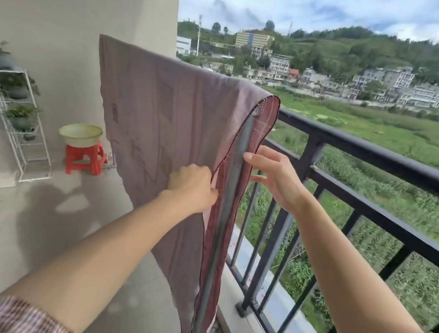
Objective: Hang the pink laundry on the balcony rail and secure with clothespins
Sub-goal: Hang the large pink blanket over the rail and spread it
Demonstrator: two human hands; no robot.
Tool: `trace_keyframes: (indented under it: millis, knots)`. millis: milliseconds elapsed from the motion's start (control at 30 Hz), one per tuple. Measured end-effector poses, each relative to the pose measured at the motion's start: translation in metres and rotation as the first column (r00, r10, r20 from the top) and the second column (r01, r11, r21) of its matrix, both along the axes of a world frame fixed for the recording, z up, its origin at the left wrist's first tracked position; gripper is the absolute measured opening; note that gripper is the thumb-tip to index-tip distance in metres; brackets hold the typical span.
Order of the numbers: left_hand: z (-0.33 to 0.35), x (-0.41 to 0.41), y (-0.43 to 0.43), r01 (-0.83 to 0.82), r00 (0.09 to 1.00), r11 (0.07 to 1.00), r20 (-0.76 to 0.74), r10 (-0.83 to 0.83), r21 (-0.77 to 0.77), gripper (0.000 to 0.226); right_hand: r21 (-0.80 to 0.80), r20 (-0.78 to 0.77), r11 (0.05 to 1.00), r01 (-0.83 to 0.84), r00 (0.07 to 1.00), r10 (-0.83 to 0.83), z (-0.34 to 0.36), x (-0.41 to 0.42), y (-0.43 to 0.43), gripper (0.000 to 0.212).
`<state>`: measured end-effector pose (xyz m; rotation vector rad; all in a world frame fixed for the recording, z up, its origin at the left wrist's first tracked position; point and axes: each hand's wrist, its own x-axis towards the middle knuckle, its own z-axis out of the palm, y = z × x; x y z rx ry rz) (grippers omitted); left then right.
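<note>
Over grey pole (236, 168), soft pink cloth (160, 121)

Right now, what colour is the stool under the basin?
Red stool, clearest in the head view.

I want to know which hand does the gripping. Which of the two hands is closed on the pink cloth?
The left hand: it pinches the hanging pink cloth at its edge. The right hand is open beside the grey pole.
</note>
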<state>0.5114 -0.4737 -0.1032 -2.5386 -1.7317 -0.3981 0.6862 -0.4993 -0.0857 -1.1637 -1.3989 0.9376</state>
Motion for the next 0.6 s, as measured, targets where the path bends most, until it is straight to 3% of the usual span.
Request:
trace_keyframes:
  millis: [67, 167, 333, 467, 600]
  knots:
    - [-0.016, -0.005, 0.001, -0.027, 0.999, 0.995, -0.021, 0.025, -0.100, 0.028, -0.043, 0.025, 0.998, 0.056, 0.998, -0.055, -0.009, 0.000, -0.001, 0.026]
    - [-0.035, -0.016, 0.002, -0.019, 1.000, 0.964, 0.007, 0.022, -0.264, 0.025, -0.067, 0.090, 0.991, 0.118, 0.990, -0.112, -0.021, -0.004, -0.001, 0.014]
    - [-0.038, -0.022, -0.002, 0.193, 0.981, 0.817, 0.127, -0.147, -0.544, 0.028, -0.035, 0.260, 0.970, 0.239, 0.940, -0.222, -0.030, -0.001, 0.001, 0.038]
    - [-0.026, -0.024, -0.008, 0.256, 0.967, 0.752, 0.174, -0.188, -0.607, 0.026, -0.005, 0.189, 0.953, 0.303, 0.936, -0.296, -0.027, 0.006, -0.001, 0.027]
    - [-0.047, -0.019, -0.007, 0.343, 0.929, 0.722, 0.331, -0.166, -0.601, 0.021, -0.032, 0.274, 0.980, 0.196, 0.945, -0.180, -0.034, 0.002, -0.004, 0.024]
